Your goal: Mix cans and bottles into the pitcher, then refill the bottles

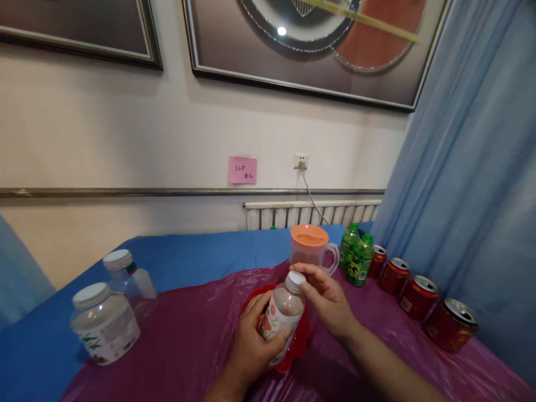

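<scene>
A clear bottle (288, 304) with a white cap and a printed label is tilted in my left hand (255, 340), whose fingers wrap round its body. My right hand (329, 298) has its thumb and fingers at the white cap (295, 279), closed round its edge. Below the bottle lies a red scalloped dish (299, 340), partly hidden by the bottle and my left hand. Just behind my hands stands a clear pitcher (305, 255) with an orange lid.
Two clear jars with white lids (106, 329) stand at the left. Green bottles (359, 259) and several red cans (419, 297) line the right side. Purple plastic (180, 335) covers part of the blue table cover (184, 254). A blue curtain (464, 167) hangs at the right.
</scene>
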A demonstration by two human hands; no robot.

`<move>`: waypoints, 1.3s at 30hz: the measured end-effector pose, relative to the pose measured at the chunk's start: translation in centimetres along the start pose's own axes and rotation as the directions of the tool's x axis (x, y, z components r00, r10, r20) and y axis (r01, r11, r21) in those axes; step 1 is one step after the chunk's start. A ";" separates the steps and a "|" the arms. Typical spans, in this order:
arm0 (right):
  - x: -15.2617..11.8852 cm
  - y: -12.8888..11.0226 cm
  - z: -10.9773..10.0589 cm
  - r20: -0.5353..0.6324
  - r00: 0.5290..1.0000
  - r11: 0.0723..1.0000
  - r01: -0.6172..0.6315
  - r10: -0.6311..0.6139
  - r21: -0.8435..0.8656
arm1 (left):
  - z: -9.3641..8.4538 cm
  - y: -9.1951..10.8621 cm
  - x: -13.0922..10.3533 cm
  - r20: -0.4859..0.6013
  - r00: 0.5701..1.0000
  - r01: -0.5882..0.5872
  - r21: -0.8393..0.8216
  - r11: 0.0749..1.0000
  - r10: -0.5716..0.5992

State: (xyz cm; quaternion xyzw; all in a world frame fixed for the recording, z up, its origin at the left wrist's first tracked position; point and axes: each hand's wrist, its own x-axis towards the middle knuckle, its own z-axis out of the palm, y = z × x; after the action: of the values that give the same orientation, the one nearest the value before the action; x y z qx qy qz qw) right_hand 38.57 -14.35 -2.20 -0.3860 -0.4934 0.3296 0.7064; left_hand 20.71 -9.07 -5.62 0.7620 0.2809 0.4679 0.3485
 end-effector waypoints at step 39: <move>-2.3 0.6 1.9 -0.037 0.987 0.981 -0.160 0.157 -0.112 | 0.3 -4.1 0.1 -0.003 0.999 0.051 -0.020 0.998 -0.051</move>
State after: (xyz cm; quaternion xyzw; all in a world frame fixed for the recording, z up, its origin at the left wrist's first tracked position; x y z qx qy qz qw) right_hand 36.02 -15.62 -3.36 -0.4686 -0.4692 0.3505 0.6615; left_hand 20.61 -6.61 -8.93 0.7502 0.2961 0.4629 0.3677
